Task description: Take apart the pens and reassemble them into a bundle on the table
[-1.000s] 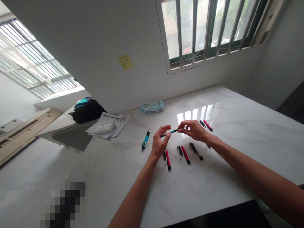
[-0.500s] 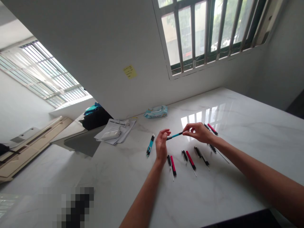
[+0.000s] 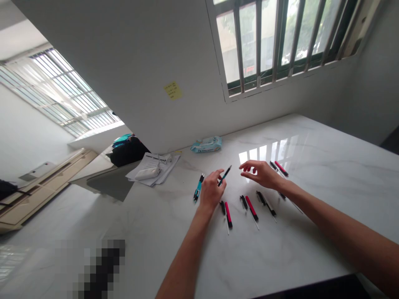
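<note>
My left hand [image 3: 213,190] is closed around a blue and black pen [image 3: 225,175], whose tip points up and to the right. To the right, my right hand [image 3: 257,172] is apart from the pen, with its fingers spread and slightly curled and nothing between them. Blue and black pens [image 3: 198,187] lie on the table just left of my left hand. Below the hands are groups of pen parts: a red barrel [image 3: 228,214] with a black piece and a thin white refill, a second red barrel [image 3: 252,208], and a black pen part [image 3: 266,203].
Another red barrel [image 3: 281,168] lies beyond my right wrist. A wet wipes pack [image 3: 206,144] rests against the wall. Papers [image 3: 165,170] with a white device [image 3: 147,173] on them are at the left. The white marble table [image 3: 324,199] meets the wall below a barred window.
My right hand has let go of the pen and opened. The left hand now holds it alone, and the pen has swung from nearly level to tilted upward. The view has shifted slightly.
</note>
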A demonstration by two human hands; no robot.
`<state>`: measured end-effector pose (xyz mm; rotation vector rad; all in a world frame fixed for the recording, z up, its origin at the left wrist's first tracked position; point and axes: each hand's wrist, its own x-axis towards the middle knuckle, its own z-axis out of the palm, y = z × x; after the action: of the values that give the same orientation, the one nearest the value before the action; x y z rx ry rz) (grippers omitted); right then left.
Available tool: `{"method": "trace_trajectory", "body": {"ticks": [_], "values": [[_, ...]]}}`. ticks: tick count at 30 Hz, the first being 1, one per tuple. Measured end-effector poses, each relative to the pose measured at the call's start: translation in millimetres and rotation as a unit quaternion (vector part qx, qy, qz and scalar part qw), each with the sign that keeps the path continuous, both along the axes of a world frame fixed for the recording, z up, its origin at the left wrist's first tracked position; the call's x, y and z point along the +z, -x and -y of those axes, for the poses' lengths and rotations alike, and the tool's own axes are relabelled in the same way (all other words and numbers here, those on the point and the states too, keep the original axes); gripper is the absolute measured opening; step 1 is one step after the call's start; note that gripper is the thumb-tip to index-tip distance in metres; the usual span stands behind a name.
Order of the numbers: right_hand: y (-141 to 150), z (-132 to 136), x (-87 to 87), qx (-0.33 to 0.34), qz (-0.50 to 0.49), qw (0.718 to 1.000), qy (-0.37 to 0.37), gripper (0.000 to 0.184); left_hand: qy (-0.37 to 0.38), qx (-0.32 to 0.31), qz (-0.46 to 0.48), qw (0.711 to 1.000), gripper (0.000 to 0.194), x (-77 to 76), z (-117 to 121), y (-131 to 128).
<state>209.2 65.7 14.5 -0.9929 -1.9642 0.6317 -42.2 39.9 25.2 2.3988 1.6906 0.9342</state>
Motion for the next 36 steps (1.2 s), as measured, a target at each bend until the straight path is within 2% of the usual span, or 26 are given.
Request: {"method": "trace_trajectory", "body": {"ticks": [4, 9, 11, 14, 16, 19, 23, 29, 32, 34, 36], "values": [[-17.0, -11.1, 0.1, -0.039, 0.043, 0.997, -0.043, 0.019, 0.039, 0.119, -0.056, 0.991, 0.04, 1.7, -12.4, 27.1], [-58.2, -30.8, 0.5, -0.151, 0.094, 0.982, -0.06, 0.018, 0.067, 0.165, -0.116, 0.977, 0.028, -3.3, -21.2, 51.6], [-74.6, -37.3, -0.8, -0.153, 0.103, 0.982, -0.029, 0.022, 0.073, 0.169, -0.127, 0.975, 0.027, -3.9, -22.4, 54.4], [-87.6, -41.4, -2.2, -0.1, 0.116, 0.988, 0.028, 0.032, 0.098, 0.178, -0.145, 0.968, 0.027, -0.4, -22.5, 54.0], [-86.9, -40.3, -1.8, -0.066, 0.133, 0.988, 0.044, 0.039, 0.119, 0.193, -0.168, 0.959, 0.027, 3.9, -22.1, 53.3], [-77.5, -35.8, -1.0, -0.028, 0.163, 0.985, 0.055, 0.052, 0.113, 0.212, -0.203, 0.949, 0.024, 9.1, -21.9, 54.0], [-66.0, -31.7, -4.6, -0.006, 0.194, 0.979, 0.068, 0.065, 0.122, 0.207, -0.195, 0.951, 0.024, 9.7, -23.6, 56.5], [-65.8, -35.7, -15.4, -0.017, 0.211, 0.976, 0.056, 0.061, 0.116, 0.205, -0.168, 0.957, 0.024, 3.5, -25.6, 60.3], [-67.6, -37.5, -14.9, -0.026, 0.206, 0.977, 0.048, 0.058, 0.097, 0.207, -0.154, 0.961, 0.023, 4.5, -24.5, 58.4], [-62.4, -35.3, -10.5, -0.041, 0.192, 0.98, 0.018, 0.058, 0.058, 0.191, -0.122, 0.972, 0.021, 7.6, -23.2, 51.4], [-48.1, -28.0, -3.8, -0.058, 0.166, 0.984, -0.04, 0.06, 0.033, 0.145, -0.042, 0.988, 0.019, 10.8, -21.0, 38.6]]}}
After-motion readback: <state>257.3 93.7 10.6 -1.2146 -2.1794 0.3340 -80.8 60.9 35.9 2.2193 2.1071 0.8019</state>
